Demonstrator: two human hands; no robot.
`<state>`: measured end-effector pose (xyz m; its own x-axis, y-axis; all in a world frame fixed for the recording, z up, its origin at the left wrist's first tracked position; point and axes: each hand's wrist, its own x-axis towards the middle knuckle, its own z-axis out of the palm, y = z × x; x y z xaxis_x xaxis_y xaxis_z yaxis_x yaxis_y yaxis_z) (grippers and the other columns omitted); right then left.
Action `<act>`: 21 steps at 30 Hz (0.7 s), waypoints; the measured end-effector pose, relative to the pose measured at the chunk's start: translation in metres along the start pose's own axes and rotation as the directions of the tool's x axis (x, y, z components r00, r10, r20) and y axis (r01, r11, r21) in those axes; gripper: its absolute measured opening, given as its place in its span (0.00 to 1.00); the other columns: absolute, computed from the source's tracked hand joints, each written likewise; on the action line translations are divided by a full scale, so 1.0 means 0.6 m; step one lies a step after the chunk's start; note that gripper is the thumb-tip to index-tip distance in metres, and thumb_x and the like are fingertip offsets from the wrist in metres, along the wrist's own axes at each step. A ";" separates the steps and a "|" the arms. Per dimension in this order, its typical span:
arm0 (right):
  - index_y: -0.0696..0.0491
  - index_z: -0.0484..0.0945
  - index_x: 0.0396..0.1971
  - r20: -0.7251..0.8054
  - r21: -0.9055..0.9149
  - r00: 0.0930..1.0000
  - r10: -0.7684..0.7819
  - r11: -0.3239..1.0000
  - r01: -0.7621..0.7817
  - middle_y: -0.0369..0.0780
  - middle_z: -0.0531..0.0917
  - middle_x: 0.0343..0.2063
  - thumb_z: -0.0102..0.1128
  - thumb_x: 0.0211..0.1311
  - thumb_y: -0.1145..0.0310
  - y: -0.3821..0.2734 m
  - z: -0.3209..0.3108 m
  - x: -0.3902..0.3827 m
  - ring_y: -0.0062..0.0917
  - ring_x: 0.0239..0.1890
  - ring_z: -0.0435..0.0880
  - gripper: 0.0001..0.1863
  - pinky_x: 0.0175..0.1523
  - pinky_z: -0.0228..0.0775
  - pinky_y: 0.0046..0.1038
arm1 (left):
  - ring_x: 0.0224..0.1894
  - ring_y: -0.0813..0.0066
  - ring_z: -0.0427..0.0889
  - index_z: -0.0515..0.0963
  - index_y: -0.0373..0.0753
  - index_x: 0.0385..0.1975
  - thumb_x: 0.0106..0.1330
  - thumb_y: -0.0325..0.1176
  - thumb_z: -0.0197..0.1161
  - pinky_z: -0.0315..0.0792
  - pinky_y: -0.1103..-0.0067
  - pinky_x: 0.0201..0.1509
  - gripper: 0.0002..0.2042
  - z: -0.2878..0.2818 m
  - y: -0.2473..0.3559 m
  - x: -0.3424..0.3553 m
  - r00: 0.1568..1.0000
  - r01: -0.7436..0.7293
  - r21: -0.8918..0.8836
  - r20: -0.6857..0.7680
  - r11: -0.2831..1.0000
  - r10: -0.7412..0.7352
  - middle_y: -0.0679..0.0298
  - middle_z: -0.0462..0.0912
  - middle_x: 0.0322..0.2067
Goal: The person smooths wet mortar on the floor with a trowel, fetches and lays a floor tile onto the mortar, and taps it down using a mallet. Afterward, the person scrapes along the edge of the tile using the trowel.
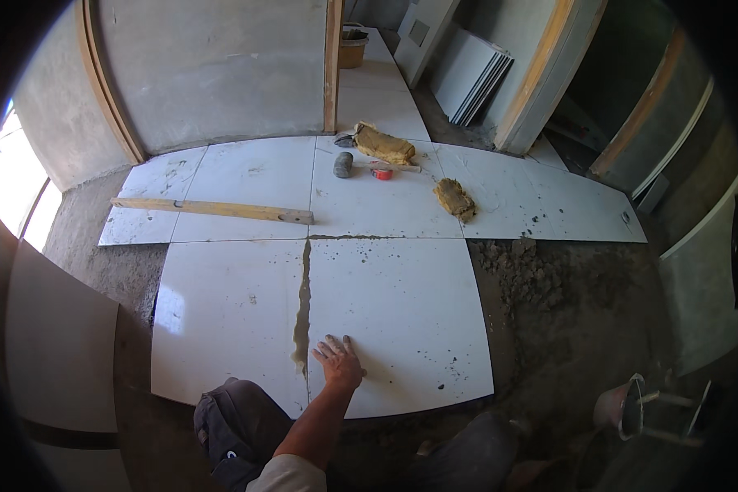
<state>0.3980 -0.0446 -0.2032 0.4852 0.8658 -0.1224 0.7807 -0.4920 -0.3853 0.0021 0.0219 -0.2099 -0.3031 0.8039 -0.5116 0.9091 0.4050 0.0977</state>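
Note:
My left hand (338, 365) lies palm down on a large white floor tile (402, 316), with its fingers spread. It rests just right of the joint with the neighbouring white tile (221, 312). A strip of wet, grey-brown slurry (302, 303) runs along that joint, close to my fingertips. Nothing is held in this hand. My right hand does not show. Dark splashes dot the tile around the hand.
A wooden straightedge (213, 211) lies across the tiles at left. Farther off are a dark mallet head (343, 165), a red tape measure (382, 174) and yellow sponges (384, 146). Loose mortar (525, 271) borders the right side; a bucket (619, 406) stands lower right. Tiles (471, 78) lean behind.

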 end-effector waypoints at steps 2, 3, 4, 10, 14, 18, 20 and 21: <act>0.60 0.70 0.44 0.008 0.033 1.000 0.030 0.999 -0.030 0.48 0.75 0.37 0.61 0.55 0.60 -0.005 -0.006 0.000 0.42 0.42 0.75 0.22 0.46 0.67 0.38 | 0.69 0.35 0.46 0.45 0.39 0.70 0.57 0.56 0.63 0.38 0.43 0.68 0.47 -0.007 0.004 0.004 0.999 0.014 0.030 0.039 0.999 -0.015 0.38 0.44 0.68; 0.59 0.70 0.44 0.013 0.047 0.999 0.043 0.998 -0.044 0.48 0.75 0.36 0.61 0.55 0.60 -0.008 -0.008 0.000 0.42 0.41 0.75 0.22 0.46 0.67 0.38 | 0.69 0.34 0.48 0.46 0.38 0.70 0.56 0.56 0.63 0.39 0.42 0.67 0.48 -0.010 0.005 0.005 0.999 0.015 0.053 0.044 0.998 -0.017 0.37 0.45 0.68; 0.59 0.70 0.44 0.015 0.062 0.998 0.056 0.996 -0.057 0.48 0.75 0.35 0.61 0.55 0.60 -0.009 -0.011 0.000 0.41 0.40 0.75 0.22 0.45 0.67 0.37 | 0.68 0.33 0.49 0.46 0.37 0.70 0.55 0.57 0.64 0.40 0.42 0.66 0.49 -0.013 0.006 0.006 0.999 0.017 0.085 0.045 0.996 -0.021 0.36 0.45 0.67; 0.59 0.70 0.43 0.034 0.149 0.993 0.109 0.982 -0.113 0.45 0.75 0.32 0.60 0.55 0.61 -0.012 -0.022 0.001 0.38 0.36 0.75 0.21 0.41 0.67 0.35 | 0.67 0.33 0.52 0.46 0.34 0.69 0.52 0.58 0.67 0.41 0.43 0.67 0.52 -0.020 0.011 0.010 0.998 0.021 0.092 0.049 0.996 -0.025 0.33 0.48 0.66; 0.59 0.70 0.42 0.038 0.212 0.989 0.141 0.966 -0.146 0.44 0.74 0.30 0.60 0.55 0.61 -0.007 -0.027 0.001 0.36 0.33 0.74 0.20 0.38 0.67 0.34 | 0.67 0.32 0.49 0.47 0.29 0.68 0.51 0.58 0.68 0.41 0.43 0.67 0.53 -0.014 0.016 0.021 0.997 0.031 0.066 0.062 0.997 -0.036 0.31 0.46 0.66; 0.58 0.70 0.42 0.056 0.277 0.984 0.171 0.944 -0.180 0.42 0.74 0.28 0.59 0.55 0.61 0.000 -0.032 -0.003 0.34 0.30 0.74 0.19 0.35 0.67 0.33 | 0.70 0.35 0.38 0.47 0.23 0.66 0.46 0.55 0.72 0.37 0.43 0.68 0.56 -0.010 0.019 0.033 0.998 -0.050 0.013 0.039 0.999 0.050 0.39 0.41 0.69; 0.58 0.70 0.41 0.067 0.306 0.979 0.192 0.930 -0.203 0.42 0.74 0.27 0.59 0.55 0.61 0.002 -0.035 -0.005 0.33 0.29 0.74 0.19 0.34 0.67 0.32 | 0.70 0.35 0.37 0.47 0.28 0.67 0.45 0.55 0.74 0.36 0.42 0.68 0.57 -0.016 0.019 0.037 0.996 -0.081 0.026 -0.029 0.996 0.082 0.41 0.39 0.69; 0.58 0.70 0.41 0.072 0.321 0.977 0.202 0.923 -0.214 0.41 0.74 0.26 0.59 0.55 0.61 0.003 -0.038 -0.006 0.33 0.28 0.74 0.19 0.33 0.67 0.32 | 0.71 0.36 0.37 0.46 0.32 0.69 0.43 0.54 0.75 0.35 0.41 0.67 0.58 -0.021 0.019 0.038 0.991 -0.099 0.032 -0.086 0.995 0.102 0.44 0.37 0.70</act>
<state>0.4067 -0.0505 -0.1828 0.6031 0.7530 -0.2632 0.4901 -0.6101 -0.6226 0.0018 0.0503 -0.2097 -0.2327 0.8754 -0.4238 0.9434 0.3091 0.1203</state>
